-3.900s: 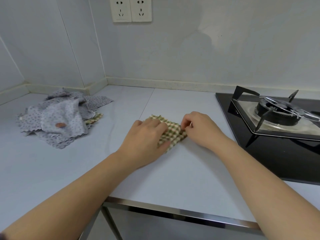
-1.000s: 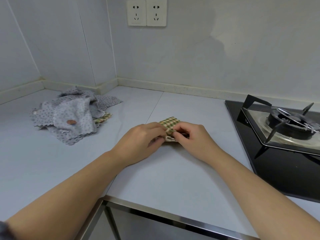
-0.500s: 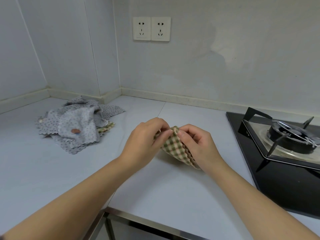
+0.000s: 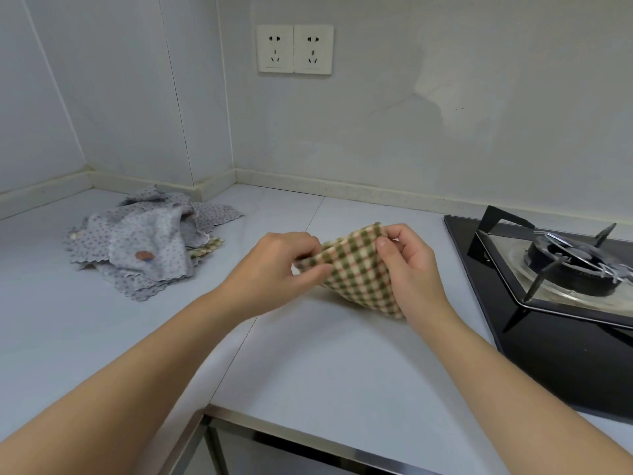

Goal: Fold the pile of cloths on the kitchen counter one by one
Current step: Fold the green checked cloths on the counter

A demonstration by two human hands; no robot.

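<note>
Small green-and-cream checked cloth [image 4: 356,272] held up between my two hands, just above the pale bench [image 4: 325,365].

My left hand [image 4: 284,265] pinches its left corner and my right hand [image 4: 407,269] pinches the top right corner, so the cloth lies directly between them, its upper edge slanting up toward the right and its lowest corner hanging by my right wrist. It looks soft, already doubled and compact. The rumpled pile of grey dotted cloths [image 4: 150,241] sits well apart to the left, nearer my left hand, which I judge should reach for it next.
</note>
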